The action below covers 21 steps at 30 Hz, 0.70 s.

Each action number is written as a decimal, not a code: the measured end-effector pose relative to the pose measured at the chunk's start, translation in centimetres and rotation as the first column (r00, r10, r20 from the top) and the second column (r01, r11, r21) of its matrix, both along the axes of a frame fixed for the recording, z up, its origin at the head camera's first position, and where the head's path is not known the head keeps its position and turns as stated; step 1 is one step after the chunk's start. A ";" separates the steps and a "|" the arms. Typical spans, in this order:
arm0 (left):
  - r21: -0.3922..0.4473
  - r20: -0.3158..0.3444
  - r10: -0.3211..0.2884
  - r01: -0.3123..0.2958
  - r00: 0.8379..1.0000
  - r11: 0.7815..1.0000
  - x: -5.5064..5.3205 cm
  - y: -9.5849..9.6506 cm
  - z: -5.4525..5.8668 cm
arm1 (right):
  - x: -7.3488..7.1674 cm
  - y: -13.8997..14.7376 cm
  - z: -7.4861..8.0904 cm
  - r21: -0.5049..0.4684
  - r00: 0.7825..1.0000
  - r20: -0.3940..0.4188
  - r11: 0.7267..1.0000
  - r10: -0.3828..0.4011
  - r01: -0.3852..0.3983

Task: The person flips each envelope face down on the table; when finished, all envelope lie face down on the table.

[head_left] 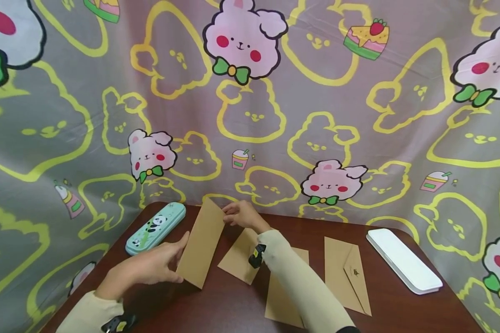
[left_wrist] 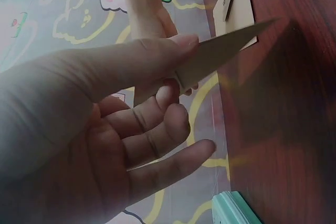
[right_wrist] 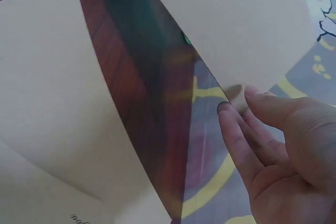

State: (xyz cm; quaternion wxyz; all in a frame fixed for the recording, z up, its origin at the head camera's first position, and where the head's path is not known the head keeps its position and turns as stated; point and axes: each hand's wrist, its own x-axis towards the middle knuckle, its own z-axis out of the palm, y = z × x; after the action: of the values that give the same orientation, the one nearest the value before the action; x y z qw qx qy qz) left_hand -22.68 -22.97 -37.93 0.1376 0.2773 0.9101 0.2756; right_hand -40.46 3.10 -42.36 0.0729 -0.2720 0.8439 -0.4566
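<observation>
A brown kraft envelope [head_left: 203, 245] is held raised and tilted over the table, its plain face toward me. At its near left edge my left hand [head_left: 156, 264] pinches it between thumb and fingers; in the left wrist view the thumb [left_wrist: 181, 46] lies on the paper and the other fingers are loosely curled. My right hand [head_left: 246, 216] pinches the far right corner, with thumb and fingertips at the paper's edge in the right wrist view. Beneath my right wrist lies another brown envelope [head_left: 237, 261], and a third [head_left: 281, 300] is partly hidden by the forearm.
To the right lies an envelope with a pointed flap and a small dark emblem [head_left: 345, 273]. A white case [head_left: 404, 261] sits at the table's right side. A mint panda pencil case [head_left: 156, 227] stands at the left back. Patterned curtain [head_left: 258, 120] surrounds the dark wooden table [head_left: 229, 307].
</observation>
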 end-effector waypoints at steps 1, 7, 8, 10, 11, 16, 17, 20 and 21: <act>0.005 0.010 0.005 -0.005 1.000 1.000 0.0 -0.1 -0.1 | 0.0 0.0 0.1 0.002 1.000 -0.005 1.000 0.003 -0.003; -0.023 0.007 0.021 -0.021 1.000 1.000 0.4 -0.4 -0.9 | 0.2 0.0 0.4 0.036 0.998 -0.056 0.999 -0.033 0.035; -0.021 0.006 0.019 -0.019 1.000 1.000 0.5 -0.4 -1.0 | 0.2 0.0 0.5 0.041 0.997 -0.064 0.998 -0.044 0.047; -0.008 0.033 0.024 -0.024 0.999 1.000 0.5 -0.5 -1.4 | 0.3 -0.1 0.5 0.046 0.995 -0.081 0.997 -0.061 0.065; -0.009 0.046 0.036 -0.036 0.998 0.999 0.5 -0.5 -1.6 | 0.3 -0.1 0.6 0.047 0.994 -0.082 0.996 -0.070 0.074; -0.041 0.099 0.110 -0.106 0.989 0.994 0.1 -0.9 -2.4 | 0.8 -0.5 1.1 0.074 0.990 -0.107 0.992 -0.095 0.103; -0.056 0.104 0.128 -0.123 0.986 0.991 0.0 -1.0 -2.5 | 0.9 -0.6 1.2 0.079 0.989 -0.111 0.991 -0.099 0.108; -0.102 0.124 0.180 -0.168 0.976 0.980 -0.3 -1.2 -2.7 | 1.0 -1.0 1.4 0.091 0.986 -0.132 0.989 -0.106 0.118; -0.115 0.130 0.195 -0.180 0.972 0.977 -0.4 -1.2 -2.7 | 1.0 -1.1 1.3 0.090 0.985 -0.134 0.989 -0.105 0.117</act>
State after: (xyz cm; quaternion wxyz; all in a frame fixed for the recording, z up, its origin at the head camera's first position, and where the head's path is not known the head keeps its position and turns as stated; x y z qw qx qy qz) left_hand -23.05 -24.19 -40.62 0.1889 0.1626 0.9332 0.2590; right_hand -39.46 1.95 -41.03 0.0060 -0.2496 0.8820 -0.3996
